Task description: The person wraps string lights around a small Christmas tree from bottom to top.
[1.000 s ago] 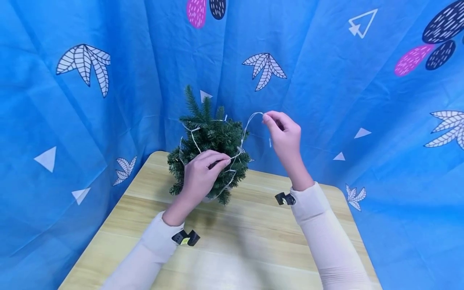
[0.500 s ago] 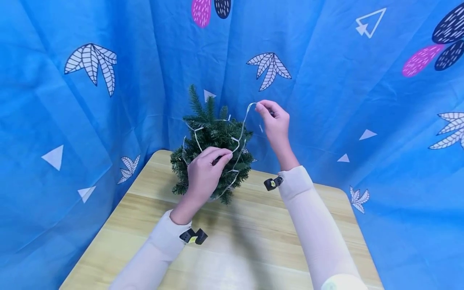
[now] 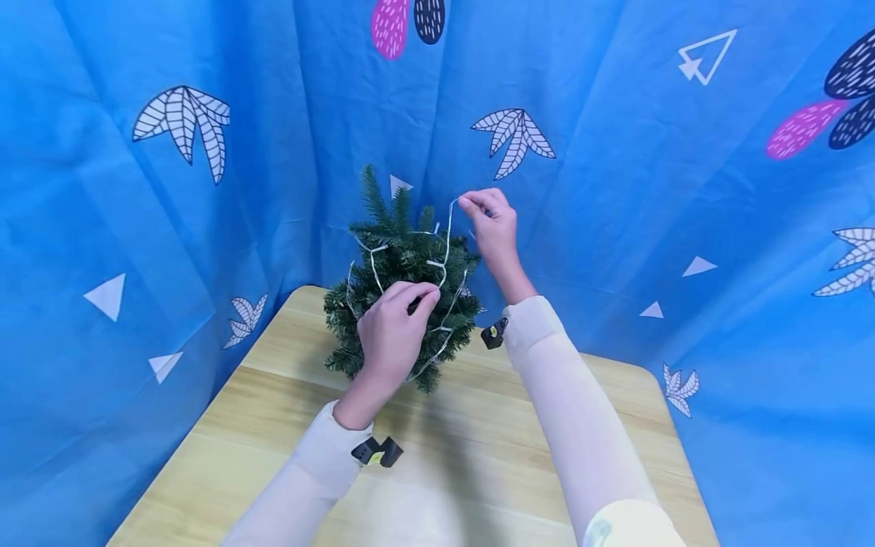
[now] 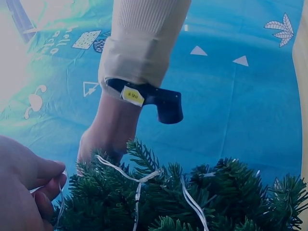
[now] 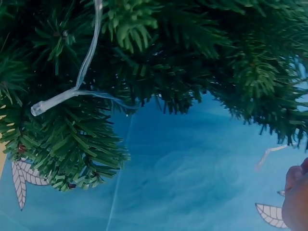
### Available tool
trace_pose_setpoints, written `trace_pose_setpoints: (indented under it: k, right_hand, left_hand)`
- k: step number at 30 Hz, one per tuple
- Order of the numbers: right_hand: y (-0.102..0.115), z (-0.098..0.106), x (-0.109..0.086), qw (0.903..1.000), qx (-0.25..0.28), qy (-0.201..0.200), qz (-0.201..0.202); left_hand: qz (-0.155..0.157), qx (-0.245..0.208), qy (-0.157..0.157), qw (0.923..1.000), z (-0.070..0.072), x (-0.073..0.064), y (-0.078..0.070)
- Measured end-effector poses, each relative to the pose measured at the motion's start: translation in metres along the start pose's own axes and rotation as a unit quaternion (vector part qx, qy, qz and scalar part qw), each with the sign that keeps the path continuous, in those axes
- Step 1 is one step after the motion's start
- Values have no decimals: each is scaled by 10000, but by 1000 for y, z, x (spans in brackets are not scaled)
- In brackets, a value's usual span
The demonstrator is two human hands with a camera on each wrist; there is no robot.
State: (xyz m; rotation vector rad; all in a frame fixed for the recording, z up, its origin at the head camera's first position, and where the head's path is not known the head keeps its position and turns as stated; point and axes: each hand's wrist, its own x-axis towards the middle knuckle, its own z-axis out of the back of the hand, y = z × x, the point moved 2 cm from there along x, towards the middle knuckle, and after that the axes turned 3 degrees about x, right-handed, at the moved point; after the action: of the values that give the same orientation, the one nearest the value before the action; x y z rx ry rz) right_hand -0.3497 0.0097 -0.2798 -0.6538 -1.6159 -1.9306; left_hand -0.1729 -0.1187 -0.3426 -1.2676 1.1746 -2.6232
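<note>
A small artificial Christmas tree (image 3: 410, 251) stands on the table, with a white string of fairy lights (image 3: 447, 243) draped over its branches. In front of the tree, my left hand (image 3: 396, 327) pinches the wire between thumb and fingertips; the left wrist view shows this hand (image 4: 29, 183) at its left edge. My right hand (image 3: 497, 228), higher and at the tree's upper right, pinches the same string, which runs upward between the hands. One clear bulb (image 5: 45, 106) sticks out near the branches in the right wrist view. The tree's base is hidden behind my left hand and the branches.
The wooden table (image 3: 547, 441) carries the tree near its back edge. Close behind it hangs a blue patterned curtain (image 3: 588, 228), which also encloses both sides. Black wrist cameras (image 3: 377, 453) sit at both cuffs.
My right hand has moved left and slightly up toward the tree, bringing its stretch of lights to a nearly upright line. The left hand still pinches the wire, having shifted only a little.
</note>
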Motion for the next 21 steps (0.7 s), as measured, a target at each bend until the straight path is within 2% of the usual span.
trace_pose_setpoints:
  k: [3,10,16,21]
  right_hand:
    - [-17,-2,4,9997,-145,167,-130]
    - [-19,1,0,9939,-340,779,-709]
    - [-20,7,-3,9792,-787,1489,-1135]
    - [-18,10,-1,9651,-1189,2065,-1084]
  left_hand:
    - [21,26,-18,10000,-2,-1,0]
    - [-79,109,-116,9998,3,3,1]
    - [-79,159,14,9998,5,5,1]
    - [-78,231,60,9997,5,5,2]
